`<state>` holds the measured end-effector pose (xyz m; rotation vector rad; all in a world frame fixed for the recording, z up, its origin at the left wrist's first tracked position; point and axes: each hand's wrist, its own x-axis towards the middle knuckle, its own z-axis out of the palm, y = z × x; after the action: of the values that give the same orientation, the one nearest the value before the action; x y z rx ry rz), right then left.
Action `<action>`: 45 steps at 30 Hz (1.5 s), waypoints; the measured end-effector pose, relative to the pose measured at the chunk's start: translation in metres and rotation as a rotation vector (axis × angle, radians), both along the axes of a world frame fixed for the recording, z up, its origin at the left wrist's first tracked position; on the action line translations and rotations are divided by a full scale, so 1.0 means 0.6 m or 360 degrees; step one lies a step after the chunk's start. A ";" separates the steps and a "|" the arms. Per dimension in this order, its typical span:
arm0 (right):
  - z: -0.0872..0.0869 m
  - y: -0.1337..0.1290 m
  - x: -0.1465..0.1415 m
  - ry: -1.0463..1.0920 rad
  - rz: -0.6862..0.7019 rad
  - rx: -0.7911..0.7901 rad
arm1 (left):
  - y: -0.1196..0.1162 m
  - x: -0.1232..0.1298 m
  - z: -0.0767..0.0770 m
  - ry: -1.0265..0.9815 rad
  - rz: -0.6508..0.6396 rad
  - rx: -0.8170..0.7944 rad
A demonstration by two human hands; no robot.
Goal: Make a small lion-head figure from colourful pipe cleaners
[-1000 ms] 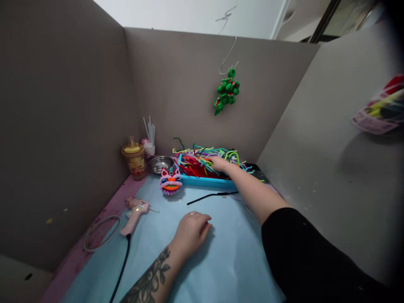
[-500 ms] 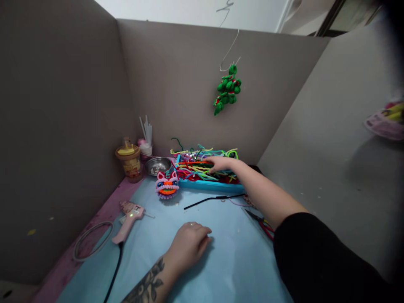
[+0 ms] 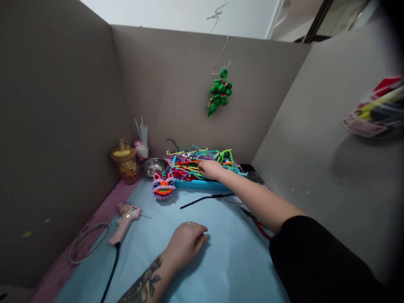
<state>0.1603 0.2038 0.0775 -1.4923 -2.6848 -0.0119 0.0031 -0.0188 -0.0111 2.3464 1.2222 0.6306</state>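
Observation:
My right hand (image 3: 210, 169) reaches into a blue tray (image 3: 198, 184) heaped with colourful pipe cleaners (image 3: 186, 171). Its fingers are closed among the stems; which one they pinch I cannot make out. My left hand (image 3: 187, 242) rests on the blue table cover, loosely curled, thumb a little apart and nothing in it. Between that hand and the tray lies a bent black pipe cleaner (image 3: 197, 202). A pink and orange lion-head figure (image 3: 163, 185) made of pipe cleaners sits at the tray's left front corner.
A pink glue gun (image 3: 126, 223) with a lit indicator lies left, its black cord running forward. Behind stand a metal bowl (image 3: 154, 166) and a lidded cup (image 3: 125, 166). Red-handled pliers (image 3: 260, 228) lie under my right forearm. A green ornament (image 3: 220, 92) hangs on the back partition.
My right hand has dipped further into the pipe cleaners, and its fingers have closed. The whole view has shifted slightly. My left hand stays on the table.

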 end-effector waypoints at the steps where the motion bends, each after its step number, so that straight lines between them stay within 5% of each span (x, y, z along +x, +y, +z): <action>1: -0.004 0.004 -0.003 0.0014 -0.0078 -0.0014 | 0.000 -0.001 -0.002 -0.0003 0.0007 -0.0007; 6: 0.012 0.041 0.017 0.0215 -0.0269 -0.0031 | 0.000 -0.004 -0.004 -0.0068 0.0041 0.0020; 10: 0.034 0.052 0.036 0.1058 -0.0425 -0.0229 | -0.002 -0.002 -0.002 -0.0125 0.0027 0.0109; 14: 0.056 0.043 0.036 0.1880 -0.0288 -0.0431 | -0.002 0.000 -0.004 -0.0146 -0.0008 0.0163; 18: 0.085 0.037 0.034 0.2326 -0.0079 -0.0240 | -0.002 -0.002 -0.008 -0.0158 -0.0002 0.0174; 20: 0.098 0.039 0.038 0.2223 -0.0045 -0.0041 | -0.002 -0.003 -0.008 -0.0153 0.0004 0.0165; 24: 0.106 0.049 0.046 0.1469 -0.0087 0.0193 | -0.005 -0.002 -0.005 -0.0147 -0.0004 0.0153; 29: 0.072 0.050 0.038 0.0580 -0.0225 0.0154 | -0.005 -0.001 -0.004 -0.0148 -0.0048 0.0152; 32: 0.043 0.040 0.023 0.0172 -0.0373 0.0344 | -0.004 -0.001 -0.007 -0.0134 -0.0063 0.0161; 39: 0.011 0.021 -0.027 -0.0113 -0.0097 0.0404 | -0.008 0.000 -0.008 -0.0096 -0.0071 0.0152; 45: 0.011 0.039 -0.040 -0.0082 -0.0261 0.0267 | -0.011 -0.001 -0.007 -0.0101 -0.0078 0.0143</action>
<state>0.1361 0.2272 0.0842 -1.6737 -2.5183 -0.2805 0.0026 -0.0256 -0.0153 2.4023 1.1271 0.7517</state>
